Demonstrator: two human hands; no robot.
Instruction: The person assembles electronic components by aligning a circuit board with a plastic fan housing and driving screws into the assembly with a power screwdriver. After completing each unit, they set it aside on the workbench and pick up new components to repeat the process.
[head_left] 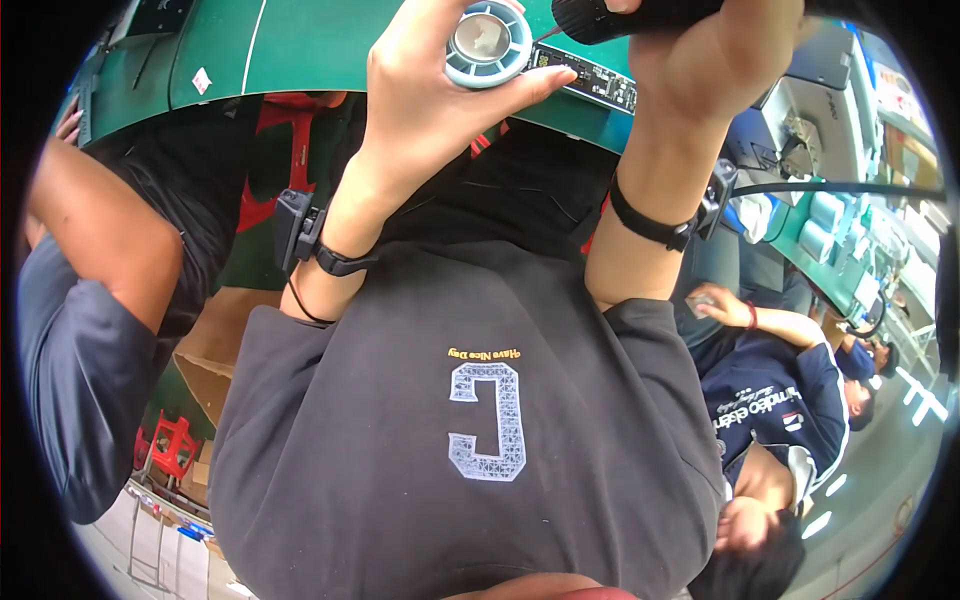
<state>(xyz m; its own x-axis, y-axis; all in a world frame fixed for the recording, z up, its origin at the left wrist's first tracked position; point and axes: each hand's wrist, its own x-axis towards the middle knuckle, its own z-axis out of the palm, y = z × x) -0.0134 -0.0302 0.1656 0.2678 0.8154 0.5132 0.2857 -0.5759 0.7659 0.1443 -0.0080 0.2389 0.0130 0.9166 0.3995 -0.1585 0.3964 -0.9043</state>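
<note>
My left hand (425,95) is closed around a round, pale grey-blue spoked part (489,46) with a whitish centre, like a small fan or speaker housing. Its thumb stretches out to the right below the part. In my right hand (705,70) is a black power screwdriver (590,18), cut off by the upper edge. The thin bit points left toward the rim of the round part; whether it touches cannot be made out. Beneath the two hands, a narrow circuit board (605,84) lies on the green table (330,45).
A person in a dark shirt (80,370) sits close on my left, and another (770,400) sits to the right. Red stools (175,445) and a cardboard box (215,345) stand on the floor. A black cable (830,187) crosses at right, near grey equipment (815,110).
</note>
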